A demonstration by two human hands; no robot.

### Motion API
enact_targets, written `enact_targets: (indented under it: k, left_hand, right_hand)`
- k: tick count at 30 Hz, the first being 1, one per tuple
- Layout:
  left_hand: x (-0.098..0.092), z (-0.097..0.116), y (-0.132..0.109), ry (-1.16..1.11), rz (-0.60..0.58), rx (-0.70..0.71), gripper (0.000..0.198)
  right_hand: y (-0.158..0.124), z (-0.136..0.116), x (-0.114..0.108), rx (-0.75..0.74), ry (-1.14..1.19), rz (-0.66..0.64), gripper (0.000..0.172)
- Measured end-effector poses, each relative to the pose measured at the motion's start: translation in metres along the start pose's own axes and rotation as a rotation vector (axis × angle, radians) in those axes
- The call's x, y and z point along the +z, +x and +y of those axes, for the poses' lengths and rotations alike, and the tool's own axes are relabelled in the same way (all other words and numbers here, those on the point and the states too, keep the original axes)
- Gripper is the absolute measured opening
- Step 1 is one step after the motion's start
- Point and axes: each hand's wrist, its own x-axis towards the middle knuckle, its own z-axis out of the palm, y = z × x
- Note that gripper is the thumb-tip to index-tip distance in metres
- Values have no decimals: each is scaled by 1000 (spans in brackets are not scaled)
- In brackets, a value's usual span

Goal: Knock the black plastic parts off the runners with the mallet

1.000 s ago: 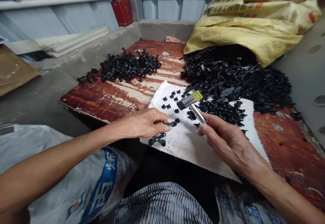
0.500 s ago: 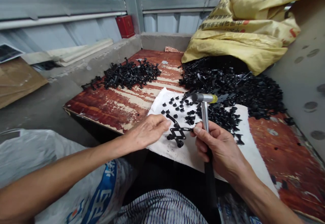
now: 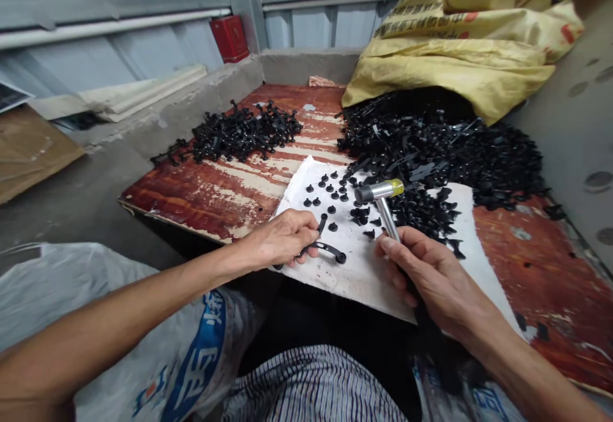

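Note:
My left hand (image 3: 282, 239) grips a thin black plastic runner (image 3: 328, 250) at the near edge of a white sheet (image 3: 364, 275), and its fingers hide part of the runner. My right hand (image 3: 426, 269) is closed around the metal handle of a small mallet (image 3: 380, 191) with a yellow-tipped head, which stands just above the sheet. Several small black moulded caps (image 3: 330, 195) are scattered between my hands. A heap of black plastic pieces (image 3: 426, 214) spills onto the sheet beyond the mallet.
A worn red-painted board (image 3: 191, 208) carries a black pile (image 3: 239, 131) and a larger one (image 3: 431, 154) beside a yellow woven sack (image 3: 460, 45). Low concrete kerbs and corrugated metal walls stand behind. A white woven sack (image 3: 96, 301) lies at lower left.
The branched black runner under my left hand now shows as a thinner strip with fewer knobs. The mallet head has tilted and shifted slightly left.

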Motion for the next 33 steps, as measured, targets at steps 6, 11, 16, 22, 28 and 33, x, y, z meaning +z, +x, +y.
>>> enact_targets:
  k: [6,11,16,22,28,33]
  left_hand:
    - [-3,2,11,-119,-143,11,11]
    - [-6,-4,17,-112,-170,40,14]
    - [-5,-3,19,-85,-144,-23,14]
    - [-4,1,17,-80,-135,-49,13]
    - [-4,0,18,-74,-125,-61,13]
    - [-5,2,18,-49,-120,-51,11]
  right_hand:
    - [7,-5,-3,99,178,-57,44]
    - [8,-5,-4,108,193,-64,42]
    - [8,-4,-5,118,207,-77,43]
    - [8,-2,-5,96,219,-74,41]
    - [9,-5,-5,103,224,-85,42]
    - [9,-3,-5,103,224,-80,41]
